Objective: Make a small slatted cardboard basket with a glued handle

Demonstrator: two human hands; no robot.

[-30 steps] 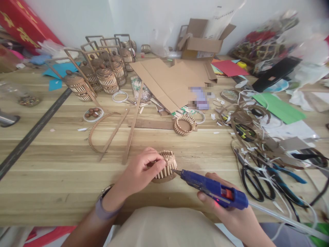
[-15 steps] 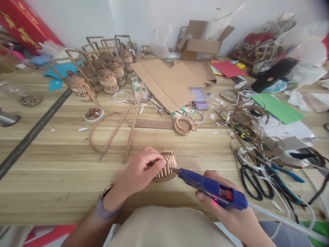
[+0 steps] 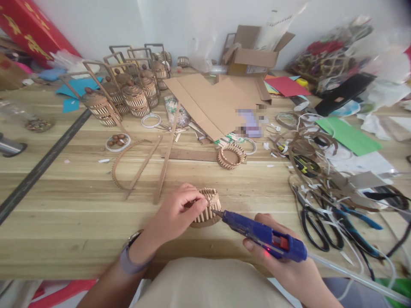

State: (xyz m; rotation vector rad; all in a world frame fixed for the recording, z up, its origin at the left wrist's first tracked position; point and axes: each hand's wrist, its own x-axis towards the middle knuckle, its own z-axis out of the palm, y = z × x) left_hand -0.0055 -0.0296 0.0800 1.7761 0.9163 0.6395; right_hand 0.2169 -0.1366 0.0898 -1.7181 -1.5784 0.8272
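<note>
My left hand (image 3: 173, 216) is closed round a small round basket of thin wooden sticks (image 3: 210, 205) that stands on a brown cardboard disc near the table's front edge. My right hand (image 3: 285, 265) grips a blue hot glue gun (image 3: 263, 235). The gun's metal nozzle touches the basket's lower right side. A clear glue stick and a cord trail from the gun's rear toward the right. A watch sits on my left wrist.
Several finished stick baskets with handles (image 3: 128, 92) stand at the back left. Flat cardboard sheets (image 3: 212, 100) and an open box (image 3: 253, 57) lie behind. A stick ring (image 3: 231, 156), cardboard strips (image 3: 138, 164), scissors (image 3: 313, 222) and paper scraps cover the wooden table (image 3: 64, 214).
The glue gun's nozzle has crept a little left and up against the basket. My left hand has stayed on the basket.
</note>
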